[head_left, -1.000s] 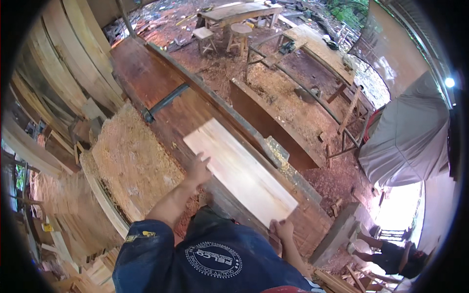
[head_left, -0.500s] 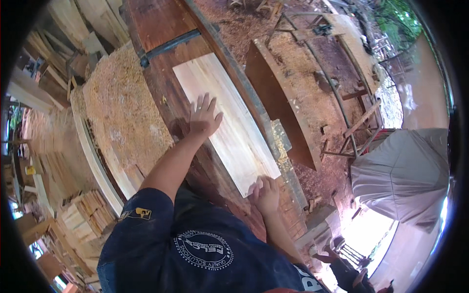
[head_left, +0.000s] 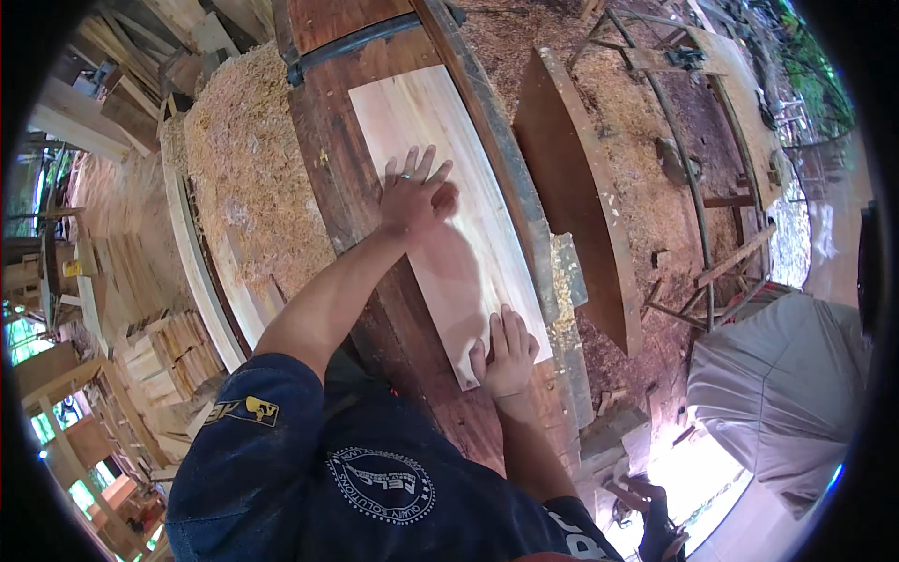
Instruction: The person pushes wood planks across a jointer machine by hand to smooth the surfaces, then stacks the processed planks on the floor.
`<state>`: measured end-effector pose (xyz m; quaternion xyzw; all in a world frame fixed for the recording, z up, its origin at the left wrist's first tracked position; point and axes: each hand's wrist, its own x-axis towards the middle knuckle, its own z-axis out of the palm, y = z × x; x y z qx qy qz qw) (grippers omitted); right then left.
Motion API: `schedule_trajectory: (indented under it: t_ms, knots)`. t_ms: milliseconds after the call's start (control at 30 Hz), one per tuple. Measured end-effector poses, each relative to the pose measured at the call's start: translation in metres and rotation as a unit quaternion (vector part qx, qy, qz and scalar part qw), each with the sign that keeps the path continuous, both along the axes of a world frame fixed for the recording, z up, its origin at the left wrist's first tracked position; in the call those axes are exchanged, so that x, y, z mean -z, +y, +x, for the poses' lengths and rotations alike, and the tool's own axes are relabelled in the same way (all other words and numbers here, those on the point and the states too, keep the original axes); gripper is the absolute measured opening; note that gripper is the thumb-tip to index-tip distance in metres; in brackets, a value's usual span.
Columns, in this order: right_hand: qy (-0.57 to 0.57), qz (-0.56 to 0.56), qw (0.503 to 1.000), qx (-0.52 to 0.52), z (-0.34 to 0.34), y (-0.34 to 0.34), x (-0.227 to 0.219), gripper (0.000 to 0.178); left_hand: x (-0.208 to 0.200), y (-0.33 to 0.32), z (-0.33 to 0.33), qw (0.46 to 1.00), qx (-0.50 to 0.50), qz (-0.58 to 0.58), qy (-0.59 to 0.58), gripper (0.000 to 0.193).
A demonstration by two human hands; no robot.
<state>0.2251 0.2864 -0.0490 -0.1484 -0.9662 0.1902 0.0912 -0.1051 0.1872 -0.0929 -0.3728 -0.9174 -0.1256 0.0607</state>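
Note:
A long pale wooden board (head_left: 449, 140) lies flat on a reddish-brown wooden bed (head_left: 328, 140), its far end just short of a dark bar (head_left: 356, 45) set across that bed. My left hand (head_left: 417, 195) rests palm down around the board's middle, fingers spread, with a ring on one finger. At the near end, my right hand (head_left: 509, 354) lies on the board with fingers stretched forward and the thumb apart. Neither hand wraps round anything. The part of the board beneath each palm is hidden.
A raised wooden strip (head_left: 487, 140) runs along the board's right side. Sawdust and shavings (head_left: 243, 159) are heaped at left. A brown panel (head_left: 571, 187) stands on the right, near a metal frame (head_left: 670, 122) and a grey-covered object (head_left: 777, 384). Stacked wood pieces (head_left: 173, 361) sit lower left.
My left hand has shifted inward, further onto the board. My right hand has gone from bunched fingers at the near edge to lying flatter on top. The whole view has shifted slightly.

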Motion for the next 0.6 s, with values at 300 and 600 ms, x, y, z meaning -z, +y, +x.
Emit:
schedule_trajectory:
  t_ms: [300, 600]
  knots:
    - [0.025, -0.005, 1.000, 0.003, -0.089, 0.000, 0.005, 0.059, -0.016, -0.001, -0.087, 0.998, 0.025, 0.035, -0.036, 0.054]
    - [0.033, 0.003, 0.999, -0.005, -0.115, -0.001, 0.000, 0.049, -0.018, -0.008, -0.106, 0.996, 0.041, 0.073, -0.032, 0.053]
